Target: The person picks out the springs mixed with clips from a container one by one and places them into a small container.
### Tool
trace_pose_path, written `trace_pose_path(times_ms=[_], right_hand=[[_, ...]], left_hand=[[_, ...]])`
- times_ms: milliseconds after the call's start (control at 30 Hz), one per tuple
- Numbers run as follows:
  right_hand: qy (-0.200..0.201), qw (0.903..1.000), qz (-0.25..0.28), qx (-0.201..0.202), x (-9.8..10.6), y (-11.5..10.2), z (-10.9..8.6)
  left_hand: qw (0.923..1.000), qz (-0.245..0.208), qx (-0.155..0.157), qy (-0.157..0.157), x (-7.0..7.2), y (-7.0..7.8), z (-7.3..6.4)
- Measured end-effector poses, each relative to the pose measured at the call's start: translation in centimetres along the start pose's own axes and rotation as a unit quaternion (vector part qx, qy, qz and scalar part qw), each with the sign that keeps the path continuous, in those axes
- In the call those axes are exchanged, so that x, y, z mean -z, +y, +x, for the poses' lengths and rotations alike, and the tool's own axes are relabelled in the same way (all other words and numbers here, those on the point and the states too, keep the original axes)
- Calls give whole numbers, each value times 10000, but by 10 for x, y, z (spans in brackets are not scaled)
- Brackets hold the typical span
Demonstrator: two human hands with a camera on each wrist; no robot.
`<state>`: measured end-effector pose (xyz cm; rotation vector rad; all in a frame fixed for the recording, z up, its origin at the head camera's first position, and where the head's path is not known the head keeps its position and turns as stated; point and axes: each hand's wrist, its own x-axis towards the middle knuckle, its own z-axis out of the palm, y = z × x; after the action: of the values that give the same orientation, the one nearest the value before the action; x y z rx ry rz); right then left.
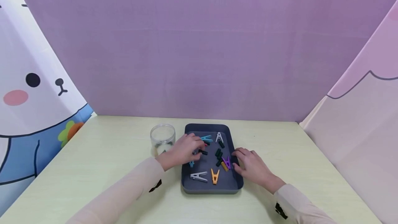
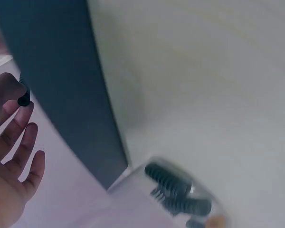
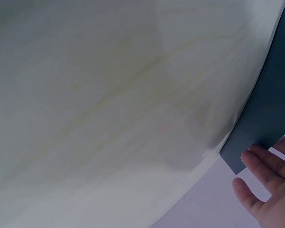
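My left hand (image 1: 187, 148) reaches over the left side of a dark grey tray (image 1: 212, 190). Its thumb and index finger pinch a small dark green ribbed dowel (image 2: 23, 99), while the other fingers spread apart in the left wrist view. On the tray's right rim rest the fingertips of my right hand (image 1: 256, 168), fingers relaxed and holding nothing. Inside the tray lie several dark green dowels (image 1: 219, 154), a brown dowel (image 1: 224, 166), a purple clip (image 1: 226, 162), an orange clip (image 1: 215, 176), grey clips (image 1: 199, 176) and a light blue clip (image 1: 206, 138).
A clear round jar (image 1: 162, 134) stands just left of the tray; ribbed dark dowels (image 2: 168, 179) show inside it in the left wrist view. Behind the pale wooden table (image 1: 124, 137) rises a purple backdrop (image 1: 211, 51), with printed cloths at both sides.
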<state>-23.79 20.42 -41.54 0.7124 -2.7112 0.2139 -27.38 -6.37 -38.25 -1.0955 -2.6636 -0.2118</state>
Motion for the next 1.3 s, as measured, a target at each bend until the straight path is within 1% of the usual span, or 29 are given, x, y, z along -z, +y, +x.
trace_pose_path(times_ms=[233, 400, 500, 667, 767, 967, 1067, 1300], right_hand=[[-9, 10000, -32, 13, 0, 0, -1], [-32, 10000, -62, 0, 0, 1, -1], [2, 10000, -34, 11, 0, 1, -1], [85, 10000, -10, 34, 2, 0, -2], [91, 9999, -19, 37, 2, -1, -2], [1, 10000, -77, 12, 2, 0, -1], [-17, 10000, -83, 31, 1, 0, 0], [-12, 10000, -71, 48, 1, 0, -1]], left_hand=[[9991, -46, 260, 338, 25, -10, -4], [9970, -131, 463, 611, 41, -21, -10], [9953, -20, 492, 831, 48, -29, -14], [9919, -1, 507, 1168, 59, -41, -22], [9904, -37, 536, 1270, 63, -48, -27], [9880, 113, 789, 1322, 67, -61, -36], [9870, 160, 846, 1359, 67, -68, -41], [9851, 38, 937, 1441, 63, -80, -51]])
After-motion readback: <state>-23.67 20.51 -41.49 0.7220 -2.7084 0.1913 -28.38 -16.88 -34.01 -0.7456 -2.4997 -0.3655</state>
